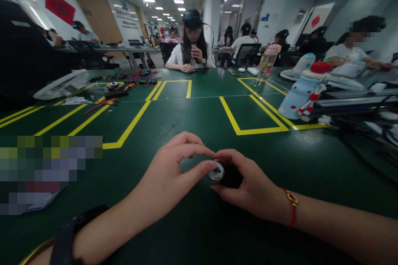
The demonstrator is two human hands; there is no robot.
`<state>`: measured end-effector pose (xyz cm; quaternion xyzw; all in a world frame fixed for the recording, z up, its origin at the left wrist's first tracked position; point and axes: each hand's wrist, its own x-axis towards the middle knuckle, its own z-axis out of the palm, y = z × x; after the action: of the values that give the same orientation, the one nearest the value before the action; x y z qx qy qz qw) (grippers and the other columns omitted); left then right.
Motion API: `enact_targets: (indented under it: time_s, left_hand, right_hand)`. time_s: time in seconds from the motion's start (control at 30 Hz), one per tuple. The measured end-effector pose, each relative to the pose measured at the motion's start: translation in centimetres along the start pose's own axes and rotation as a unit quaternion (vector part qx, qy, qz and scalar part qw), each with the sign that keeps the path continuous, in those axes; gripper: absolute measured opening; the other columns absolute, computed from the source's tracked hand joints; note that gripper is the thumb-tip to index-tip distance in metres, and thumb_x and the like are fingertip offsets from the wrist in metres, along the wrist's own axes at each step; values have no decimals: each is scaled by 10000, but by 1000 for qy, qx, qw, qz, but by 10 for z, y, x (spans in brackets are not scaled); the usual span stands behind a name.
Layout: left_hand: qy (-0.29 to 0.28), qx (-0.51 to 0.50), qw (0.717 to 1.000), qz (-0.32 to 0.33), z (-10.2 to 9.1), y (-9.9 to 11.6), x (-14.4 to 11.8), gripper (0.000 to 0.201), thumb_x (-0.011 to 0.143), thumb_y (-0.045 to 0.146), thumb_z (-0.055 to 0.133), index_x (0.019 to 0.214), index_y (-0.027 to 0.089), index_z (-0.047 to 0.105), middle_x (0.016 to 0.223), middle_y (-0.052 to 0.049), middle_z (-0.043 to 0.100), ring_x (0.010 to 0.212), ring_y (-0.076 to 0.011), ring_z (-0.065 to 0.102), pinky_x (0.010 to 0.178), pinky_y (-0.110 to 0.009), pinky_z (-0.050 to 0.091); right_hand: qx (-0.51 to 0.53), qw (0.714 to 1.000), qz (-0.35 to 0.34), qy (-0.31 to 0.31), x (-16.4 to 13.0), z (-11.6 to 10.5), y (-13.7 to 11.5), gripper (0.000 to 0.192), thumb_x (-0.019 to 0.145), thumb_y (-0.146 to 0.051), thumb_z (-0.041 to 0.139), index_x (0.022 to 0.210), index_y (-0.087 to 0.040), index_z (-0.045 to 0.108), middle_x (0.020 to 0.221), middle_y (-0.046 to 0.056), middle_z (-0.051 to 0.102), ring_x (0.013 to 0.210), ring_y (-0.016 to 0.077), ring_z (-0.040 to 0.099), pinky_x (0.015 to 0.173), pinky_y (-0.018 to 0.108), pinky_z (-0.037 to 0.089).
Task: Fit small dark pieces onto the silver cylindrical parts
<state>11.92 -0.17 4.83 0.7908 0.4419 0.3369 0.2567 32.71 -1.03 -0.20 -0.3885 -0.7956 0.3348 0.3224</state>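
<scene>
A small silver metal cylinder [216, 174] with a pale round end and dark holes in it is between my hands, just above or on the green table; I cannot tell which. The thumb of my left hand [177, 161] presses on its top face, and the index finger reaches across behind it. My right hand [245, 178] curls around its right side, thumb at the near edge and index finger at the far edge. The two index fingertips meet behind the cylinder. My left wrist has a dark band, my right a red bracelet [292, 205].
Yellow tape lines [261, 131] mark the green table [186, 120]. Wires and small parts [137, 78] lie at the back left, beside a white fan [64, 85]. A blue bottle [295, 95] and metal rails with cables stand right. A person [192, 45] sits opposite.
</scene>
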Motion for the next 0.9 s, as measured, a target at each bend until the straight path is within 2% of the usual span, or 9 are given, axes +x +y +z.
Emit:
enact_targets:
  time_s: [0.1, 0.23, 0.37, 0.53, 0.67, 0.77, 0.83, 0.9]
  left_hand:
    - [-35, -11, 999, -10, 3, -1, -1, 89, 844, 306, 665, 883, 286, 743, 972, -8, 630, 909, -178, 610, 803, -315, 495]
    - [-7, -17, 1000, -13, 5, -2, -1, 117, 870, 304, 630, 828, 262, 731, 906, -4, 619, 861, -168, 603, 760, -304, 480]
    - [2, -14, 1000, -27, 3, -6, -3, 122, 881, 308, 618, 852, 256, 724, 923, -3, 618, 876, -167, 598, 792, -310, 471]
    - [-78, 12, 996, -47, 16, -20, -8, 93, 859, 246, 646, 827, 243, 734, 911, -3, 627, 885, -169, 598, 807, -308, 466]
    - [-115, 38, 992, -44, 24, -26, -9, 84, 846, 263, 664, 829, 255, 746, 906, -3, 645, 892, -183, 598, 808, -312, 462]
    - [-101, 0, 992, -70, 12, -26, -11, 164, 856, 331, 650, 994, 287, 728, 987, -4, 646, 866, -172, 604, 753, -286, 473]
    - [-74, -6, 992, -98, -5, -28, -16, 236, 878, 401, 605, 1072, 304, 700, 1029, -8, 646, 856, -178, 604, 719, -281, 472]
    - [-39, 4, 991, -130, -24, -35, -25, 269, 898, 456, 550, 1064, 303, 696, 1016, -8, 657, 861, -190, 603, 725, -286, 465]
  right_hand:
    - [10, 1000, 3, 0, 0, 1, 1, 546, 752, -313, 699, 1238, -259, 458, 1152, 27, 613, 1006, 129, 614, 871, 296, 518]
    - [-3, 1000, 7, -1, 2, 0, 1, 527, 757, -309, 686, 1236, -236, 477, 1150, 39, 614, 998, 131, 609, 874, 298, 509]
    - [-41, 999, -4, -3, 1, -3, -3, 467, 753, -269, 662, 1201, -237, 532, 1118, 28, 616, 961, 123, 597, 838, 281, 497]
    - [-91, 995, -9, 44, -1, -8, -3, 322, 727, -210, 640, 1043, -216, 579, 980, 3, 618, 861, 101, 577, 753, 243, 481]
    - [-124, 989, -4, 84, 0, -15, -5, 325, 730, -243, 651, 1045, -212, 576, 981, 11, 626, 859, 111, 589, 762, 253, 492]
    - [-158, 979, 25, 124, -3, -38, -3, 362, 749, -313, 663, 1087, -216, 578, 1028, 29, 638, 897, 136, 610, 792, 277, 506]
    - [-189, 966, 71, 162, -11, -64, 7, 420, 747, -410, 674, 1106, -212, 583, 1038, 50, 647, 887, 160, 623, 771, 297, 516]
    - [-241, 937, 142, 211, -26, -99, 24, 486, 732, -503, 672, 1110, -209, 592, 1027, 75, 655, 841, 184, 629, 723, 317, 515]
